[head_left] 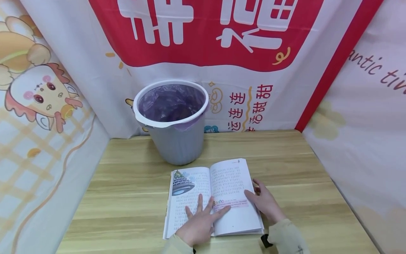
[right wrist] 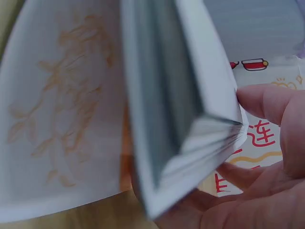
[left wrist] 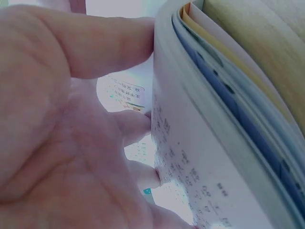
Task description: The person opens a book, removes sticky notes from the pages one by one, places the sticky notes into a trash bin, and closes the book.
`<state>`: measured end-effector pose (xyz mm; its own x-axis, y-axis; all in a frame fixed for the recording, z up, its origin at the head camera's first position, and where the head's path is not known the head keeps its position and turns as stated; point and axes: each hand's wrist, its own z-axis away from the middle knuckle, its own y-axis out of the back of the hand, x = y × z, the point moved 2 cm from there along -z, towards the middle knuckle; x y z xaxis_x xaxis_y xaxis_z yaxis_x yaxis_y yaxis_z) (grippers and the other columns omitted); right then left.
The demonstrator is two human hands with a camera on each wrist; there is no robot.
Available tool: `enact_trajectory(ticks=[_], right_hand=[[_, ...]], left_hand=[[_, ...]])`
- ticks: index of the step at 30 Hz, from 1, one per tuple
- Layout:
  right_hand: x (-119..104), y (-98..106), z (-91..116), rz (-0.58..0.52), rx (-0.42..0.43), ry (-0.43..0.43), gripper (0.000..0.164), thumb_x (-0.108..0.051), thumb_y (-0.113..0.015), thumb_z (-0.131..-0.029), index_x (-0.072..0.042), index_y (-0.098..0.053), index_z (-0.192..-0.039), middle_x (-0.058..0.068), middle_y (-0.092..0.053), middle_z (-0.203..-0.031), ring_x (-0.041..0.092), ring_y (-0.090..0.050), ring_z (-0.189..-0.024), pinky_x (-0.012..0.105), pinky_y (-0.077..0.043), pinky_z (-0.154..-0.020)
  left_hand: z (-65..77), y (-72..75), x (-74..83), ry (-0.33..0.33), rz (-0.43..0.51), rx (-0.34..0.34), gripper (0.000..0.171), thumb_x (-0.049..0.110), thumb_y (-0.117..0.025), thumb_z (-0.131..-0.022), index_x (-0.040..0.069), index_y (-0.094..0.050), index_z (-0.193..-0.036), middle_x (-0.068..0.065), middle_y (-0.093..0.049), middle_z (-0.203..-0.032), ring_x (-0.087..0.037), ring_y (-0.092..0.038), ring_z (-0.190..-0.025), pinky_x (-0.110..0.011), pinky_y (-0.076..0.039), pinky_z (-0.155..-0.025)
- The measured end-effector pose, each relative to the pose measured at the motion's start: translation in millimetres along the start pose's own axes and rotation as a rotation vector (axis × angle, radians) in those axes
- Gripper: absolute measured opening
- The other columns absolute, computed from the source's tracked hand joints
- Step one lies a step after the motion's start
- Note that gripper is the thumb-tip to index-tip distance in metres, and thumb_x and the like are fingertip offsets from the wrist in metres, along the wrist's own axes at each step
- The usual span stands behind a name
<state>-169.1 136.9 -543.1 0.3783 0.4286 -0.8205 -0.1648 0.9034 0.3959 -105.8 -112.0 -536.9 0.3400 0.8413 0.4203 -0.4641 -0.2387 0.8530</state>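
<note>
An open book (head_left: 229, 181) lies on the wooden table, with printed text on both pages and a picture at the upper left. My left hand (head_left: 201, 222) presses across its lower middle, fingers spread over the centre fold. At the right edge, my right hand (head_left: 266, 203) grips the book, thumb on the page edge. In the right wrist view, that hand's fingers (right wrist: 186, 210) reach beneath the thick stack of pages, and a loose leaf with an orange flower drawing (right wrist: 71, 95) hangs apart from the stack. The left wrist view shows the pages (left wrist: 200, 143) curving up beside the left thumb.
Behind the book stands a grey bin (head_left: 180, 144) with a white rim and a purple liner bag. The wooden table (head_left: 127, 197) extends around the book. Printed cloth walls (head_left: 203, 31) enclose the back and both sides.
</note>
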Motion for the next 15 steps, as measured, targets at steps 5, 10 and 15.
enact_trajectory(ticks=[5, 10, 15], right_hand=[[-4.7, 0.1, -3.4, -0.144, -0.036, -0.072, 0.082, -0.037, -0.067, -0.095, -0.003, -0.023, -0.156, 0.03, -0.051, -0.133, 0.03, -0.063, -0.099, 0.042, -0.055, -0.076], [-5.8, -8.2, -8.6, -0.25, -0.094, -0.093, 0.07, -0.034, -0.067, -0.095, -0.006, -0.035, -0.151, 0.02, -0.063, -0.11, 0.027, -0.067, -0.079, 0.044, -0.058, -0.063], [-5.1, -17.6, -13.6, -0.232, -0.105, -0.089, 0.061, -0.04, -0.069, -0.093, -0.005, -0.049, -0.139, 0.015, -0.067, -0.097, 0.029, -0.068, -0.073, 0.045, -0.058, -0.059]], left_hand=[[0.9, 0.3, -1.1, 0.007, 0.01, -0.003, 0.087, 0.015, -0.068, -0.09, 0.059, -0.022, -0.15, -0.016, -0.02, -0.162, -0.055, 0.0, -0.143, -0.089, -0.012, -0.088], [1.8, 0.5, -2.5, 0.004, 0.012, 0.007, 0.088, 0.016, -0.069, -0.089, 0.059, -0.021, -0.15, -0.016, -0.02, -0.162, -0.055, -0.002, -0.143, -0.089, -0.013, -0.088], [5.8, -0.2, -7.5, -0.006, 0.028, 0.021, 0.088, 0.019, -0.069, -0.09, 0.059, -0.019, -0.15, -0.015, -0.02, -0.162, -0.055, -0.002, -0.143, -0.089, -0.013, -0.088]])
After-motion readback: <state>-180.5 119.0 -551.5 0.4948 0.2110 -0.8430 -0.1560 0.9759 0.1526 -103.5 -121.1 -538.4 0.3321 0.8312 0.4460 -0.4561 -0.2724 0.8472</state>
